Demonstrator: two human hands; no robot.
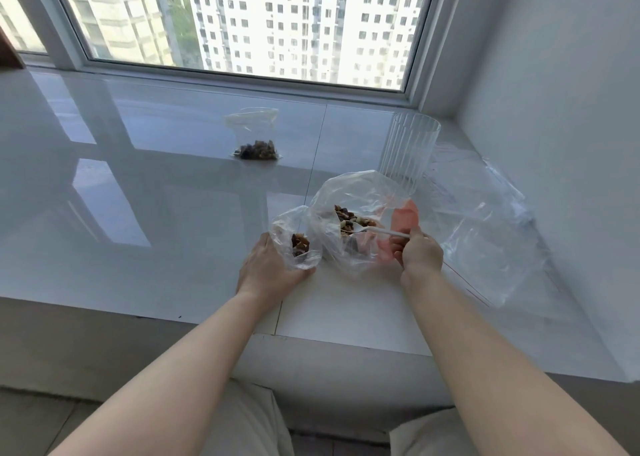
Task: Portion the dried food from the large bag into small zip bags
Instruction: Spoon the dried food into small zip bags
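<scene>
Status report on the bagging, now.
Left hand holds small zip bag, part filled. Right hand grips white spoon inside large bag. One filled bag set aside. Glass behind, not blocking.

On the window sill (156, 164) there are two small zip bags holding dried food, one (255, 133) toward the far edge and one (294, 237) near the front edge, one large bag (353, 213), one white plastic spoon (377, 231), one ribbed clear cup (408, 147), and one flat heap of empty clear bags (485, 227) at the right end.
</scene>
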